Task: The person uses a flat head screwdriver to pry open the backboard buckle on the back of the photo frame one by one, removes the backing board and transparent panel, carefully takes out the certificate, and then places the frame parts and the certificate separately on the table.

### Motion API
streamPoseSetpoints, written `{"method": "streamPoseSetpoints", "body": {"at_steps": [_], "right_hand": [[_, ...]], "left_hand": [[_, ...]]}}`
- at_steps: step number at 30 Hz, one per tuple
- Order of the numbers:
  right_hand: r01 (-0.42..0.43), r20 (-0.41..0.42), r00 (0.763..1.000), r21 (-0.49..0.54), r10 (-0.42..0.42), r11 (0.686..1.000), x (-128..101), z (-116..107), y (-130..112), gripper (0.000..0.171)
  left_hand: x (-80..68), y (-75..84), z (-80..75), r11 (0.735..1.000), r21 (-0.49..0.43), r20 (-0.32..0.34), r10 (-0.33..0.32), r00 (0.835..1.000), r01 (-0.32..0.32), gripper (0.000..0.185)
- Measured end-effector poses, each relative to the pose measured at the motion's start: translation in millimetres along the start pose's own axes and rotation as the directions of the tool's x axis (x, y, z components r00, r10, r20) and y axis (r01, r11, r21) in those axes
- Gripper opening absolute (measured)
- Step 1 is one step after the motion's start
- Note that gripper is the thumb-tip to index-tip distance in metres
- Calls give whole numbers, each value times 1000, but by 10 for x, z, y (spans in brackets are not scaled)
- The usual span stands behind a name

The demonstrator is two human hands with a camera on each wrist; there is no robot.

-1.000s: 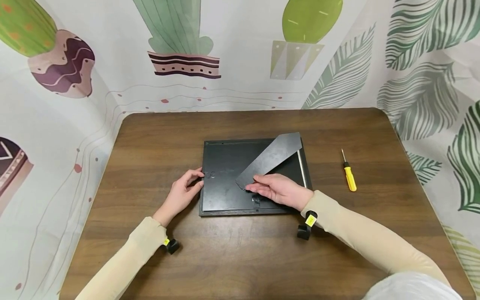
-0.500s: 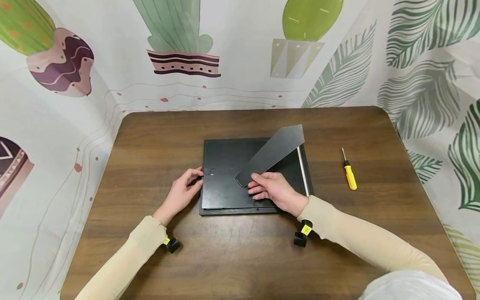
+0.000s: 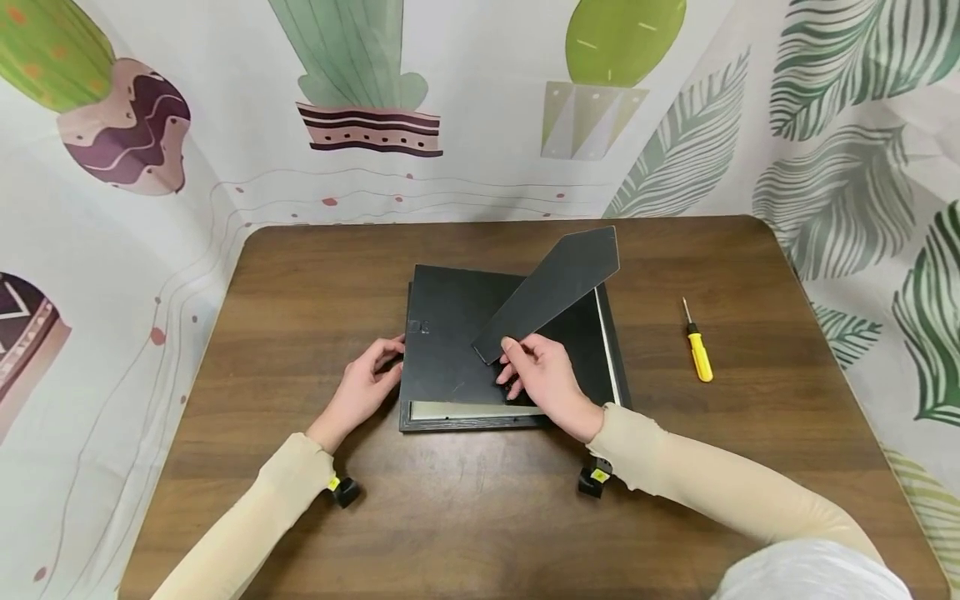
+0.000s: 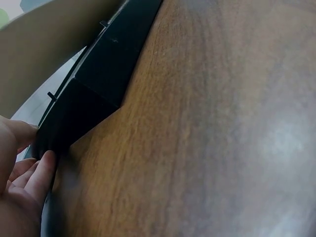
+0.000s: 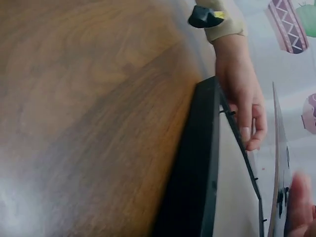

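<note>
A black picture frame (image 3: 480, 423) lies back side up on the table, its backing board (image 3: 446, 342) raised and tilted above it. Attached to the board is a dark easel stand (image 3: 562, 279), swung out toward the upper right. My right hand (image 3: 551, 385) pinches the stand near its hinged end. At the left edge, my left hand (image 3: 362, 390) holds the frame; thumb and fingers meet its side in the left wrist view. In the right wrist view, a gap separates the board (image 5: 280, 148) from the frame (image 5: 192, 177), and a pale layer (image 5: 232, 173) shows inside.
A yellow-handled screwdriver (image 3: 699, 350) lies to the right of the frame on the brown wooden table (image 3: 465, 525). Small black tabs (image 4: 52, 96) stick up along the frame's rim. Patterned cloth (image 3: 495, 100) hangs behind the table.
The easel stand and backing board have risen, my right hand lifting them by the stand. A pale strip now shows along the frame's near edge. My left hand has stayed in place.
</note>
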State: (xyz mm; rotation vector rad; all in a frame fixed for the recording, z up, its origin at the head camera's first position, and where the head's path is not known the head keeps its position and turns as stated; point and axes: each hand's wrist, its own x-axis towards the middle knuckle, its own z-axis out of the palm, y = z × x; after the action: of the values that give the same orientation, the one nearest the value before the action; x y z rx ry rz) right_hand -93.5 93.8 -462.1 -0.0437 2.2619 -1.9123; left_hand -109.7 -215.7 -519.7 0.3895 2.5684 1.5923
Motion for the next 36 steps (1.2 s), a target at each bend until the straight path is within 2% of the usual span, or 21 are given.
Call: {"method": "streamPoseSetpoints", "body": {"at_steps": [4,7,13,17,24,27,31,36], "right_hand": [[-84,46,996,146,78,986,8,-13,18,29],[-151,91,987,266,131,952,15,-10,53,29],[-196,131,979,375,158,906,29,8,43,30],[-215,138,975,376,174,901,27,5,23,30],[-143,114,987,261,117,955,-15,2,33,32],[-106,114,990,234,81,966,-19,13,38,30],[-93,125,990,231,65,969,-12,34,65,26],[-142,98,988,250,121,958,-12,41,113,27]], "left_hand": [[0,2,4,1000,4,-4,5,1000,-5,21],[-4,13,3,1000,7,0,3,1000,-3,21],[-8,14,7,1000,5,2,8,1000,-8,20],[-9,10,7,1000,-11,0,7,1000,-7,20],[-6,8,4,1000,-12,1,3,1000,-3,21],[-13,13,0,1000,-7,1,3,1000,-3,20],[-16,9,-6,1000,-12,2,-5,1000,5,17],[-6,2,-11,999,-34,10,-29,1000,29,16]]}}
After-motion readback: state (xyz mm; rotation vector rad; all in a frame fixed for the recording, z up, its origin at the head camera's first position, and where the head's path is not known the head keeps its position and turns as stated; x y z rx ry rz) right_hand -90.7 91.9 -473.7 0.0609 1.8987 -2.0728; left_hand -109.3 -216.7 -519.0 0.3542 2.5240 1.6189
